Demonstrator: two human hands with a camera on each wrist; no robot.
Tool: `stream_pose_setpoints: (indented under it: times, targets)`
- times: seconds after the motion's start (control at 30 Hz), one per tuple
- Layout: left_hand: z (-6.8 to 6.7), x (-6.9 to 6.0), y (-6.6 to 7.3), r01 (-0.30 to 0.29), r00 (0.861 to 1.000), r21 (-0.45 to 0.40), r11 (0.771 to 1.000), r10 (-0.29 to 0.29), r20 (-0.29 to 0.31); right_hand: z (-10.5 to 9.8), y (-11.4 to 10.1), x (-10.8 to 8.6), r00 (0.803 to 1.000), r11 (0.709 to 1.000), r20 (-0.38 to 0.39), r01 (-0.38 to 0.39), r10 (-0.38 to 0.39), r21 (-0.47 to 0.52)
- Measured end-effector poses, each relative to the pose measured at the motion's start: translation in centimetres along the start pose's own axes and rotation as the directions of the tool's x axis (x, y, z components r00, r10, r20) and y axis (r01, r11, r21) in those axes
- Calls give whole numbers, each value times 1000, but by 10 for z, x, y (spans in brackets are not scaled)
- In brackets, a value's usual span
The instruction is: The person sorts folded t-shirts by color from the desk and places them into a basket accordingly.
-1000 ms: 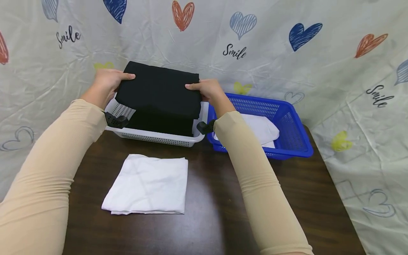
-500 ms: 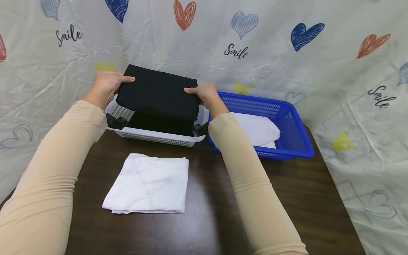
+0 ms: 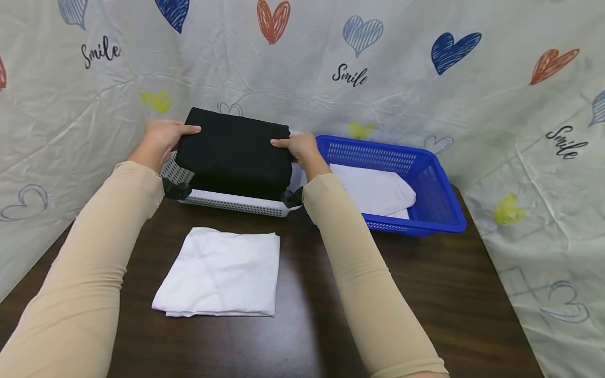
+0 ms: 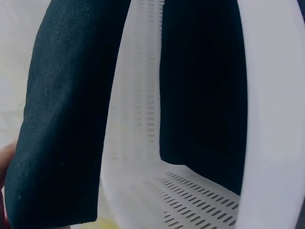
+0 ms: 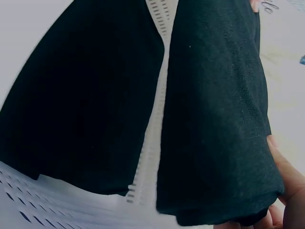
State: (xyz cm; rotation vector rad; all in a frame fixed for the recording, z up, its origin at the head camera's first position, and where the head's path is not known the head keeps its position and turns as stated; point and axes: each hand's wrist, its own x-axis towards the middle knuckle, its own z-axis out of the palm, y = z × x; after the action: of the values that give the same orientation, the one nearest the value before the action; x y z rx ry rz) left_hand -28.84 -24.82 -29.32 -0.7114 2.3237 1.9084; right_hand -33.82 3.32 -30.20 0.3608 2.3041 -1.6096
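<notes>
A folded black cloth [image 3: 233, 147] hangs over the white perforated basket [image 3: 233, 203], held up between both hands. My left hand [image 3: 160, 140] pinches its left edge, thumb on the near face. At the opposite edge, my right hand [image 3: 302, 149] grips it the same way; in the right wrist view, that hand's fingers pass behind the fabric. Beneath it, more black cloth [image 4: 202, 95] lies in the basket, apart from the held piece in both wrist views. Nearer on the table is a folded white cloth [image 3: 219, 273].
To the right of the white basket stands a blue perforated basket [image 3: 437, 199] with folded white cloth [image 3: 373, 189] inside. Both sit at the back of a dark wooden table [image 3: 402, 294]. A light curtain [image 3: 302, 63] printed with hearts hangs close behind.
Both hands have lowered the folded black cloth towards the white basket. The right hand has also drifted left. The white cloth on the table stays where it was.
</notes>
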Motion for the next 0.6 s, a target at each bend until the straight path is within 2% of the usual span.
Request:
stream_pose_setpoints:
  times: [0.2, 0.5, 0.6]
  targets:
    - [4, 5, -11, -30, 999, 53, 998, 31, -16, 3, 7, 4, 1000, 1000, 23, 13, -13, 1]
    - [11, 12, -29, -22, 1000, 134, 991, 24, -16, 10, 18, 3, 999, 990, 5, 47, -47, -132]
    - [13, 13, -32, -27, 1000, 153, 988, 29, -11, 12, 22, 1, 998, 988, -11, 62, -65, -141]
